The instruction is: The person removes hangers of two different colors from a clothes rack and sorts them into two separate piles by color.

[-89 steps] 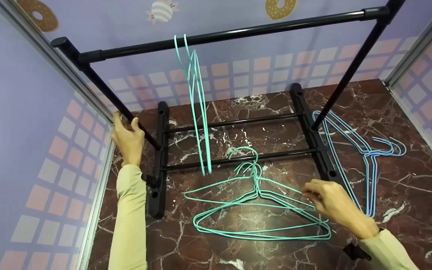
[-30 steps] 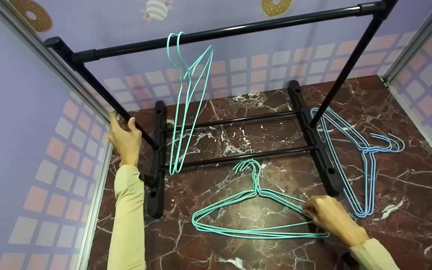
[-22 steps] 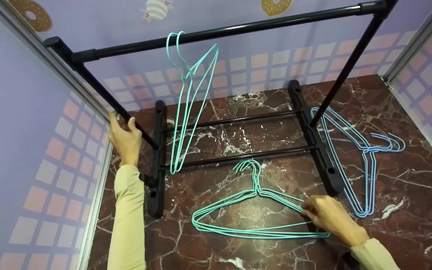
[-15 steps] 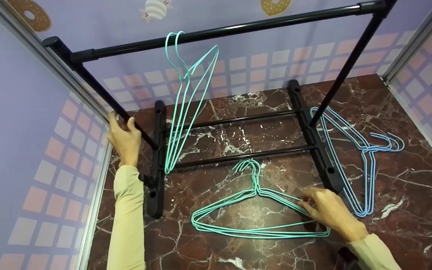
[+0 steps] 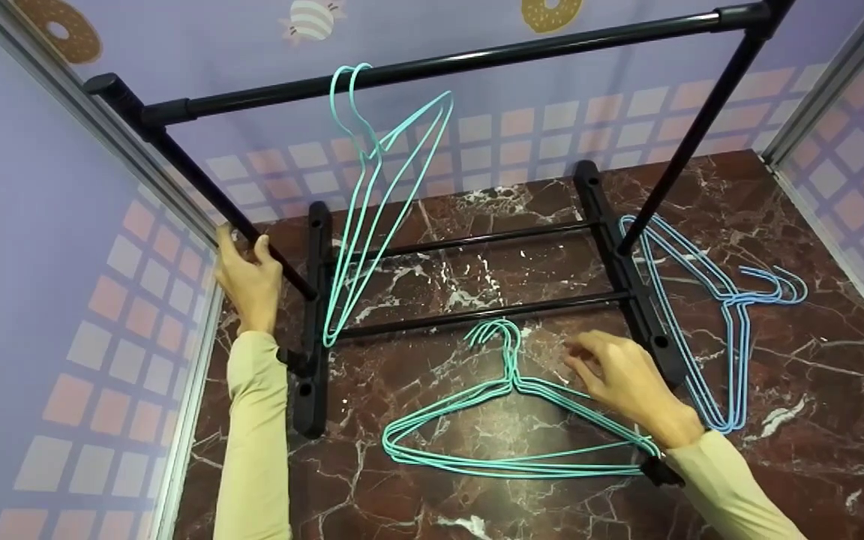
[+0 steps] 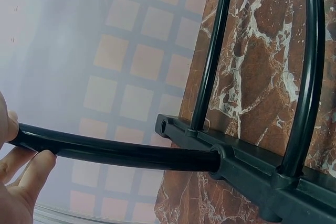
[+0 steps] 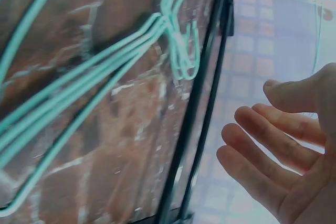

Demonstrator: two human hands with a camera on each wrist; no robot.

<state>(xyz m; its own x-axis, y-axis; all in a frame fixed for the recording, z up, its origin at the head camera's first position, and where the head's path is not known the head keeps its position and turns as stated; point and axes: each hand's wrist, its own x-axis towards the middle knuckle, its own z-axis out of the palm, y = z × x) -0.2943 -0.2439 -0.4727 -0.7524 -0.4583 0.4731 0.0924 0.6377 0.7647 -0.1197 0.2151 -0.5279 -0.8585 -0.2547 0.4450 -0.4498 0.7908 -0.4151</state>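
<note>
My left hand [image 5: 250,281] grips the left post [image 5: 203,180] of a black clothes rack; in the left wrist view the fingers and thumb [image 6: 38,174] are around the tube. My right hand [image 5: 619,375] is above the right shoulder of several green wire hangers [image 5: 511,384] stacked on the floor, hooks toward the rack. In the right wrist view that hand [image 7: 283,150] has loosely bent fingers with nothing between them, and the stacked hangers' hooks [image 7: 181,61] lie beyond. Two more green hangers [image 5: 379,148] hang by their hooks from the left part of the top rail [image 5: 477,60].
Blue wire hangers [image 5: 736,301] lie on the marble floor [image 5: 814,375] outside the rack's right foot [image 5: 627,285]. Two low crossbars [image 5: 477,319] join the feet. Patterned purple walls [image 5: 64,262] stand close at the left, back and right.
My right hand has lined up the top green hanger with the floor stack, let go and moved up and left. The hung hangers have swung round. My left hand has stayed on the post.
</note>
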